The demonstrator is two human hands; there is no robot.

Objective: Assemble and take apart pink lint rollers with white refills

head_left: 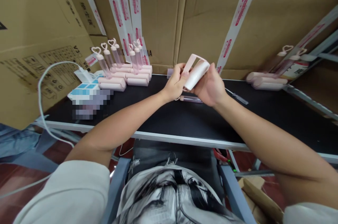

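Note:
Both hands hold a pink lint roller (195,71) up over the middle of the black table (163,118). My left hand (175,83) is closed on its pink cover at the left. My right hand (210,87) wraps around the white roll from the right. A clear pink handle tube (190,99) lies on the table just under my hands. A screwdriver (237,96) lies to the right of my right hand.
Several finished pink lint rollers with heart-topped handles (124,72) stand at the back left. Two more rollers (269,76) lie at the back right. A white cable and charger (81,74) and a blue-and-white pack (84,90) sit at the left. Cardboard boxes (169,16) wall the back.

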